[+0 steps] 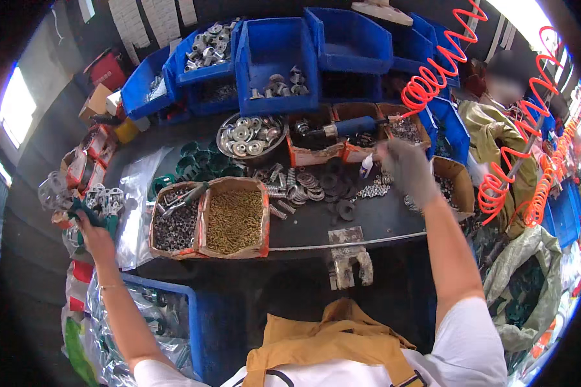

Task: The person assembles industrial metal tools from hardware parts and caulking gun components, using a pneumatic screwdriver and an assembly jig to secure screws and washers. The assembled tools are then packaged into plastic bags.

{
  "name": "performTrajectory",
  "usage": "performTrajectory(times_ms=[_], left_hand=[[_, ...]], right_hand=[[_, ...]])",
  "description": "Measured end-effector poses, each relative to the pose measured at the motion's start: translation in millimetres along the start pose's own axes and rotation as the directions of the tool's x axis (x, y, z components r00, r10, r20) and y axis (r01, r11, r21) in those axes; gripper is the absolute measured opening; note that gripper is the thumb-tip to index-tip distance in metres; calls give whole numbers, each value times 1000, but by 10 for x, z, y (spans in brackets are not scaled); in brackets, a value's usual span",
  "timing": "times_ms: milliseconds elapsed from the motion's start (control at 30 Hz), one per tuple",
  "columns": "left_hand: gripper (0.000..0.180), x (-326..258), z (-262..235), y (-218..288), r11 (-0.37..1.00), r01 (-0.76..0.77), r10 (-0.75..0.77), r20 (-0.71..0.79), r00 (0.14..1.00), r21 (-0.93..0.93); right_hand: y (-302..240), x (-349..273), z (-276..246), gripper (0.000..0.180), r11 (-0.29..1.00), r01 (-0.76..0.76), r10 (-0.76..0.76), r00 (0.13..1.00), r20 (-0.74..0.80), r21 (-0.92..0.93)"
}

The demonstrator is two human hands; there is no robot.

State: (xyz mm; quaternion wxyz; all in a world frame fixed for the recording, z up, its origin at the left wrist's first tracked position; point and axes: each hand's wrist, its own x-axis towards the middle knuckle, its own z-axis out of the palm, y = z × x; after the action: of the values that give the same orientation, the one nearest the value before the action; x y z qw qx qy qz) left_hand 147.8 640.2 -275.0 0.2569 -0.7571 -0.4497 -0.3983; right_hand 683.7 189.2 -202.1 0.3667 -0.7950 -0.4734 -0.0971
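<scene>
My left hand [95,237] is out at the left edge of the bench, its fingers closed on a dark green part [82,211]. Silvery metal brackets [103,198] lie just beyond it. My right hand [407,173], in a grey glove, reaches over the right side of the bench; its fingers are blurred and partly hidden. Beside its fingertips stands a small white bottle [366,166], with a scatter of small nuts [373,191] below. A blue pneumatic screwdriver [352,126] lies across the cardboard boxes past that hand.
Blue bins [277,45] line the back. Boxes hold brass screws [234,219] and dark nuts [174,226]. Springs [277,184], washers [306,188] and a bowl of metal caps [250,138] sit mid-bench. A metal fixture [350,258] juts from the front edge. Red coiled hoses [426,84] hang right.
</scene>
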Motion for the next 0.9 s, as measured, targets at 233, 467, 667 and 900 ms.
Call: performTrajectory(times_ms=[233, 467, 667, 900], left_hand=[[45, -372, -1470, 2526, -491, 434, -173, 573, 801, -755], [44, -1081, -1858, 3695, -732, 680, 542, 584, 605, -25], [55, -1274, -1868, 4081, -690, 700, 669, 531, 520, 184], [58, -1372, -1998, 4223, -626, 769, 593, 720, 361, 131]], right_hand=[[1108, 986, 380, 23, 816, 202, 206, 774, 599, -542], [1017, 1070, 506, 32, 878, 103, 245, 743, 623, -468], [838, 1141, 379, 36, 890, 75, 313, 617, 722, -450], [1153, 1074, 451, 26, 834, 315, 122, 697, 707, -454]])
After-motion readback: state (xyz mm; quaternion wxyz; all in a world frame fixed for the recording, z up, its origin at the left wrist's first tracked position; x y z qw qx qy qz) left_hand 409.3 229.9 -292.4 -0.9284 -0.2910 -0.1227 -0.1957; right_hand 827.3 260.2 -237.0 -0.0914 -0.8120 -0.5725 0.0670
